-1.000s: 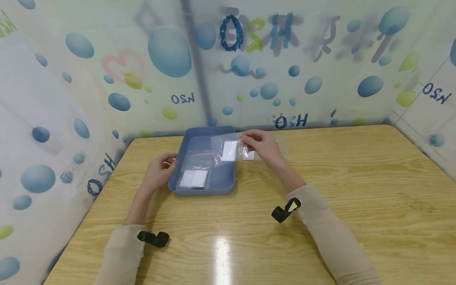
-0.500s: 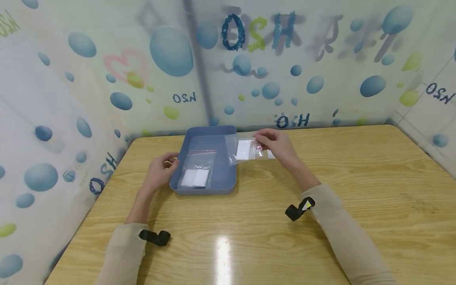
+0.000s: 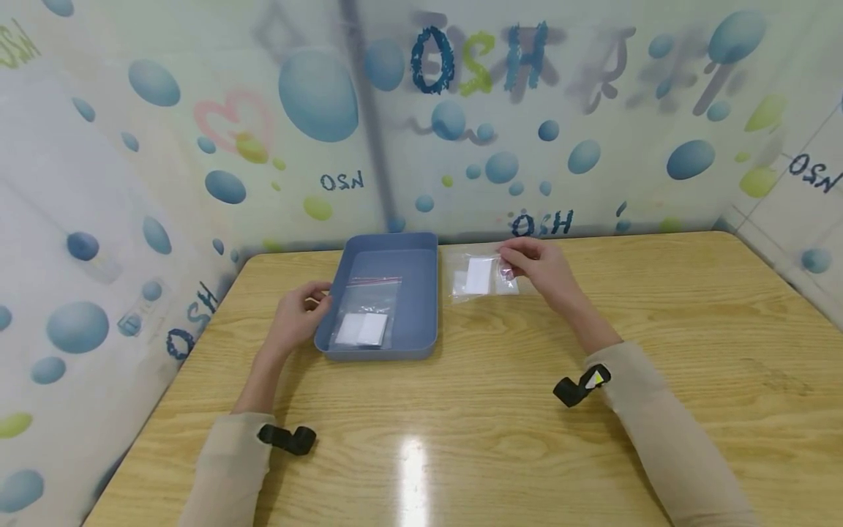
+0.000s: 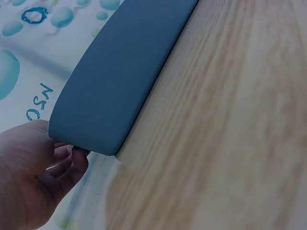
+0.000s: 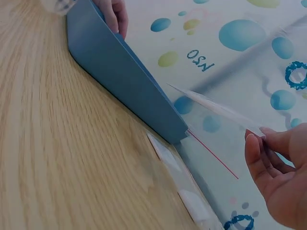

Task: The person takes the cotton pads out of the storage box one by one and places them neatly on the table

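1. The left hand [image 3: 303, 318] is curled on the left rim of the blue tray [image 3: 415, 304], apparently steadying it.
2. Inside, toward the tray's left, lies a clear bag [image 3: 364, 315] with two white pieces.
3. Just right of the tray, a second bag [image 5: 178, 175] lies on the table [image 3: 408, 410].
4. Above it, the right hand [image 3: 540, 267] pinches the held bag [image 3: 478, 276] by its right end.
5. The step seems to be placing; the next move likely calls for lowering it onto that bag, then loosening the pinch.

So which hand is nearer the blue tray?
Left. The left hand is at the blue tray, on its left side; the right hand is apart, beyond its right side.
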The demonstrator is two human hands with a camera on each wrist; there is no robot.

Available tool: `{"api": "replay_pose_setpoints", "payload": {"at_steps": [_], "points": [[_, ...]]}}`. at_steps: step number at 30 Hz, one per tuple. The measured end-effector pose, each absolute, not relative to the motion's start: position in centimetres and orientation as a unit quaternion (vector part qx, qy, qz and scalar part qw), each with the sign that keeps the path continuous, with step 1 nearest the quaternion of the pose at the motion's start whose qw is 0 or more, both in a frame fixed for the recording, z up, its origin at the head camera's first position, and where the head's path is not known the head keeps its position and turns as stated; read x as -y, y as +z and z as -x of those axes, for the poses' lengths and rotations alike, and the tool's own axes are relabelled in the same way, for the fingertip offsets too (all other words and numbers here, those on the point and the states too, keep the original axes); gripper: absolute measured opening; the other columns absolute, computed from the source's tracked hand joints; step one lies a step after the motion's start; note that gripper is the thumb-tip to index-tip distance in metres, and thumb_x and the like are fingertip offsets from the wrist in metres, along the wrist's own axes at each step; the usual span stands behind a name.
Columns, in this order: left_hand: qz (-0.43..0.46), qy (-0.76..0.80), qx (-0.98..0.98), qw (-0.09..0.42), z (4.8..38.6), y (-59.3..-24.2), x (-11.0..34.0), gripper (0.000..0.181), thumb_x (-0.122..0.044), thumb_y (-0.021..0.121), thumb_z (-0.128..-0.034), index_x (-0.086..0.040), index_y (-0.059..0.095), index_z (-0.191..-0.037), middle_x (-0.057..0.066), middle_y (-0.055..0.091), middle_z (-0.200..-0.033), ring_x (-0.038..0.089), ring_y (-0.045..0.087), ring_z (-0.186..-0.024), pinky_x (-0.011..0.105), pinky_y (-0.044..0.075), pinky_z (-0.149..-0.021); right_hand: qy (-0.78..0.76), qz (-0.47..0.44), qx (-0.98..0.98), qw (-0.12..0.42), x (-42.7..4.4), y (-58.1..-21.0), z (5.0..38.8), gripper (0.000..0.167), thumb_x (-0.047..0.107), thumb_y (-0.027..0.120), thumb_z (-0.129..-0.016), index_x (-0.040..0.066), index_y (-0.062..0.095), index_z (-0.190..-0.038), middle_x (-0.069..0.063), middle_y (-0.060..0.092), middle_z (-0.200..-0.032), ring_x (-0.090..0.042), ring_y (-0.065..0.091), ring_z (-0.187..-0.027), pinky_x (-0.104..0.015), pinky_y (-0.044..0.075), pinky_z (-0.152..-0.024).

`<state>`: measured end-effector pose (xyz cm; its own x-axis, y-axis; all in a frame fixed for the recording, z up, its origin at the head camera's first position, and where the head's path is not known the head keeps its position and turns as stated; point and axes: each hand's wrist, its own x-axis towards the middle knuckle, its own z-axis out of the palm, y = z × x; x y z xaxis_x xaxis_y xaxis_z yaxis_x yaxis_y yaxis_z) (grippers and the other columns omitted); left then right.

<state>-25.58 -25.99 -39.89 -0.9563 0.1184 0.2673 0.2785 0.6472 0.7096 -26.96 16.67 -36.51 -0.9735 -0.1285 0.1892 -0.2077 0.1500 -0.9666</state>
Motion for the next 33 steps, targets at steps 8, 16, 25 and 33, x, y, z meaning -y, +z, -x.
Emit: {"api": "replay_pose_setpoints", "payload": {"at_steps": [8, 16, 25, 33], "points": [[0.106, -0.408, 0.901, 0.098, 25.5, -39.8, 25.9, 0.028, -0.006, 0.06, -0.0985, 0.007, 0.065, -0.123, 0.02, 0.065, -0.094, 0.029, 0.066, -0.081, 0.019, 0.047, -0.067, 0.647, -0.094, 0.755, 0.047, -18.5, -36.3, 27.3, 0.035, 0.017, 0.06, -0.103, -0.01, 0.061, -0.126, 0.002, 0.065, -0.1, -0.007, 0.062, -0.089, -0.018, 0.053, -0.08], [0.107, -0.411, 0.9, 0.097, 25.5, -39.8, 25.9, 0.029, -0.006, 0.06, -0.0987, 0.007, 0.065, -0.124, 0.02, 0.065, -0.095, 0.03, 0.066, -0.083, 0.018, 0.046, -0.068, 0.661, -0.076, 0.744, 0.059, -20.4, -36.3, 27.6, 0.037, 0.015, 0.059, -0.103, -0.012, 0.058, -0.127, 0.005, 0.066, -0.098, -0.006, 0.062, -0.088, -0.017, 0.052, -0.079], [0.106, -0.409, 0.902, 0.095, 25.4, -39.8, 25.9, 0.029, -0.006, 0.06, -0.0992, 0.007, 0.065, -0.125, 0.02, 0.065, -0.095, 0.031, 0.066, -0.083, 0.018, 0.047, -0.068, 0.652, -0.037, 0.755, 0.064, -22.7, -36.8, 28.0, 0.036, 0.016, 0.058, -0.103, -0.009, 0.057, -0.13, 0.007, 0.063, -0.099, -0.004, 0.06, -0.089, -0.014, 0.05, -0.08], [0.106, -0.402, 0.904, 0.099, 25.7, -39.9, 25.8, 0.028, -0.005, 0.061, -0.0983, 0.007, 0.065, -0.123, 0.018, 0.065, -0.093, 0.023, 0.064, -0.078, 0.019, 0.047, -0.068, 0.668, -0.025, 0.741, 0.065, -24.4, -37.4, 28.2, 0.032, 0.016, 0.059, -0.103, -0.005, 0.059, -0.126, 0.008, 0.066, -0.097, -0.004, 0.061, -0.087, -0.013, 0.05, -0.08]]}}
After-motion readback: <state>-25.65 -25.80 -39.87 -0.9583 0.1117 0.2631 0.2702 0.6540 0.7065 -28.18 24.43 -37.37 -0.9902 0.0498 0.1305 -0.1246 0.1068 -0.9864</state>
